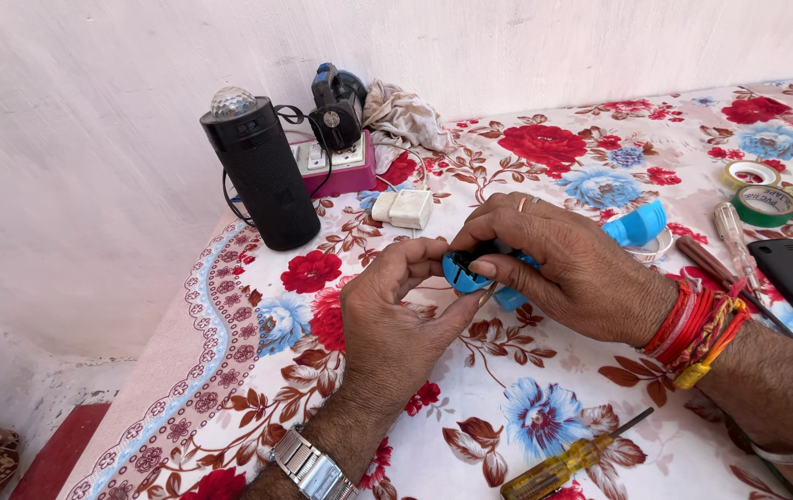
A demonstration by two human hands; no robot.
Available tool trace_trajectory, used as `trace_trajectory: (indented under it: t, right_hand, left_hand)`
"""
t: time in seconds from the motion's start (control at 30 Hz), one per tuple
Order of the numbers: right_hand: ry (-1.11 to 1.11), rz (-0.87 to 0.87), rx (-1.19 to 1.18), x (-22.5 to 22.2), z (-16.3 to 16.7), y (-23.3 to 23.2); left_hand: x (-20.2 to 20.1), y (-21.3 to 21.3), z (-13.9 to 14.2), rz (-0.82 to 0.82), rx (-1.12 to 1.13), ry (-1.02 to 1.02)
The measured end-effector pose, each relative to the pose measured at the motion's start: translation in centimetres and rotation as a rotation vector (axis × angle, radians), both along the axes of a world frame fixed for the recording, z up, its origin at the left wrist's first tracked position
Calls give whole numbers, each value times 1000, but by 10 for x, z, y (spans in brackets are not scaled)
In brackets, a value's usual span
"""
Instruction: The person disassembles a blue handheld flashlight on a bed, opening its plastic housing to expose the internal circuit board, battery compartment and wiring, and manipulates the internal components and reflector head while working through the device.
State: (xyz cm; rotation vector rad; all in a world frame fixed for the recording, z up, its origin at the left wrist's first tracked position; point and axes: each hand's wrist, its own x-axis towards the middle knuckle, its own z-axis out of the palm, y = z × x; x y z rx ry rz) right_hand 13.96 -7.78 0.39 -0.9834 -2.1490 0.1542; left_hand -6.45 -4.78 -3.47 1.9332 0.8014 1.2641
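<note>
Both hands meet over the floral cloth (545, 370) at mid-table: the left hand (396, 319) and right hand (568, 268) pinch one small blue plastic gadget (464, 270) between their fingertips, the right hand covering most of it. It looks smooth, rounded and hard, with a black part on top; its long axis is hidden.
</note>
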Motion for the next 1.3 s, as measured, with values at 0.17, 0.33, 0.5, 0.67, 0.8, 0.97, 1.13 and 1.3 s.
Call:
trace_trajectory:
  t: [0.17, 0.33, 0.5, 0.67, 0.8, 0.97, 1.13, 1.3]
  right_hand:
    - [-17, 42, -9, 1, 4, -1]
    - [-66, 17, -37, 1, 8, -2]
    - [-82, 42, -68, 0, 8, -2]
    - [27, 66, -119, 0, 5, -1]
    - [19, 84, -45, 2, 3, 1]
    - [55, 97, -62, 3, 2, 1]
    - [56, 81, -64, 4, 1, 2]
    - [-31, 11, 57, -1, 2, -3]
  left_hand:
    - [1, 3, -2, -9, 16, -28]
    - [3, 4, -6, -35, -92, -96]
    - [2, 4, -11, -59, -169, -139]
    - [4, 3, -12, -43, -222, -137]
    - [4, 3, -9, -21, -191, -83]
    - [4, 0, -7, -38, -222, -83]
    - [2, 0, -7, -8, -77, -18]
    - [2, 2, -6, 19, -57, -26]
